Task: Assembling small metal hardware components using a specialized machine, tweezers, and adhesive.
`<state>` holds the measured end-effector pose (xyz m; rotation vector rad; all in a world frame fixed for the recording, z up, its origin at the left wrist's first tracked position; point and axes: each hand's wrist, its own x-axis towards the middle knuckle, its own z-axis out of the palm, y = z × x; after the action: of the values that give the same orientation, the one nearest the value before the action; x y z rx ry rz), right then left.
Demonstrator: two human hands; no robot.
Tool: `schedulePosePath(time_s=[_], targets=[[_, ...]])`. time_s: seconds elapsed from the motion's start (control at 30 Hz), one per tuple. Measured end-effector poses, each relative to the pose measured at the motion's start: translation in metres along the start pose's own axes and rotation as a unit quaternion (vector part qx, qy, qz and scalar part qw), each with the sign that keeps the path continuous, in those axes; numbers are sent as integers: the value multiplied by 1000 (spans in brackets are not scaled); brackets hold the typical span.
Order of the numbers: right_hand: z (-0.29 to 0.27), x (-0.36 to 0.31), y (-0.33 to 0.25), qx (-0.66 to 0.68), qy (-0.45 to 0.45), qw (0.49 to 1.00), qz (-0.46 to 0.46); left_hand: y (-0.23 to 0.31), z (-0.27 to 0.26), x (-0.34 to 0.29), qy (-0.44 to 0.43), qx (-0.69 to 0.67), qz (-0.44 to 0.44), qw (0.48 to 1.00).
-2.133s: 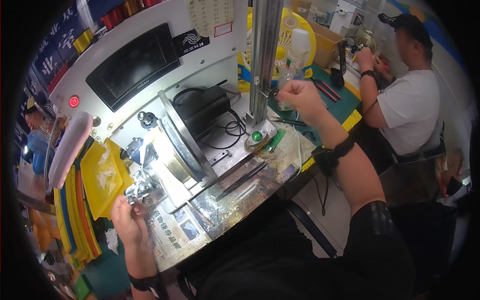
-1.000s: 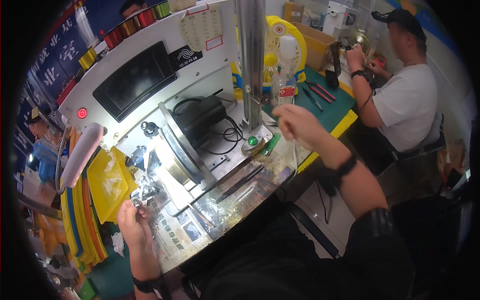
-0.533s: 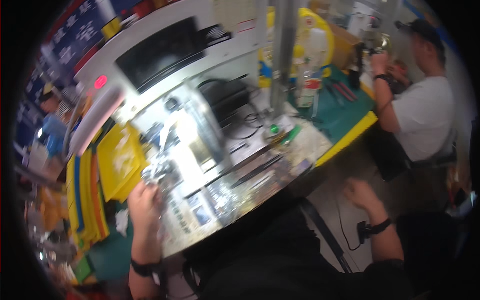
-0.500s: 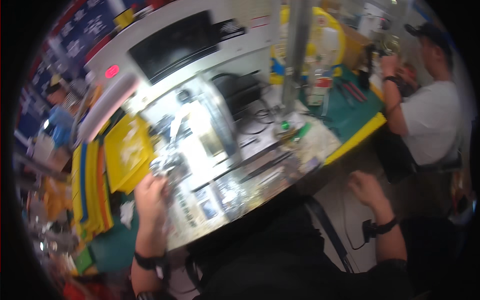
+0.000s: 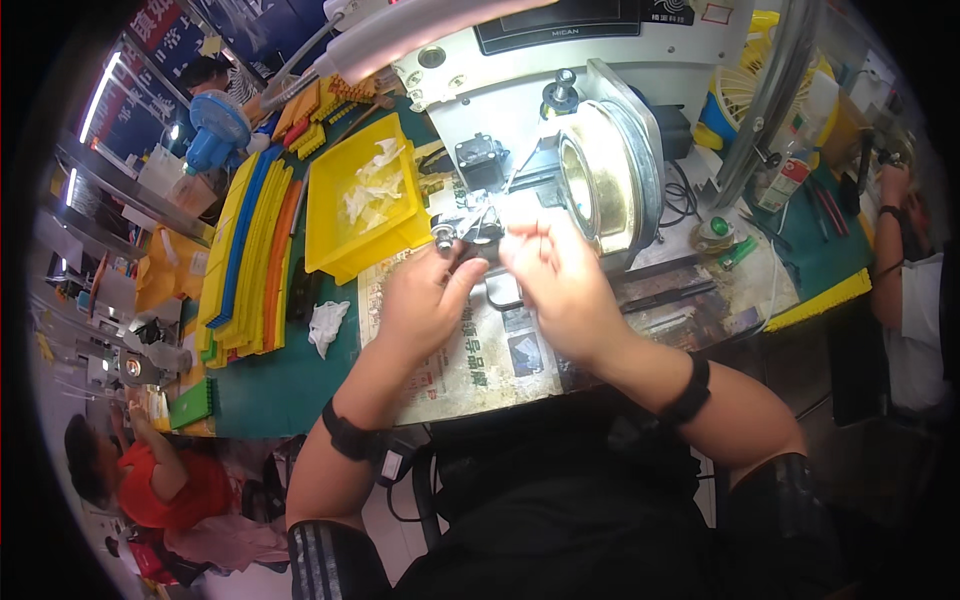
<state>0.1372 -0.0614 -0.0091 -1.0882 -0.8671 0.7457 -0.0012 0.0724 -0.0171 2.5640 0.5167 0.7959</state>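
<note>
Now | two hands [image 5: 418,300] at one metal fixture [image 5: 482,228] | one yellow tray [image 5: 345,262]

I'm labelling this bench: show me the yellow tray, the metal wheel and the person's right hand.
Yellow tray [image 5: 372,254]: head view, its near outer wall.
Metal wheel [image 5: 611,178]: head view, its golden outer band.
Right hand [image 5: 568,284]: head view, its middle.

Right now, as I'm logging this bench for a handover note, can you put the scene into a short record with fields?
Left hand: left hand at the metal fixture; grip unclear
Right hand: right hand beside the fixture, fingers bent; hold unclear in the glare
Machine: round metal wheel, beyond the right hand
Left of hands: yellow tray with crumpled white paper inside
Overhead: pale lamp
Other people: person in red, lower left
</note>
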Motion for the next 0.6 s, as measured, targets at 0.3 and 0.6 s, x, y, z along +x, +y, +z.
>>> schedulePosePath(time_s=[0.3,0.6], targets=[[18,34,22,6,121,988,-96,-22,13,7,52,97,92,990],[14,29,20,0,129,988,-82,-2,2,9,-5,65,25,998]])
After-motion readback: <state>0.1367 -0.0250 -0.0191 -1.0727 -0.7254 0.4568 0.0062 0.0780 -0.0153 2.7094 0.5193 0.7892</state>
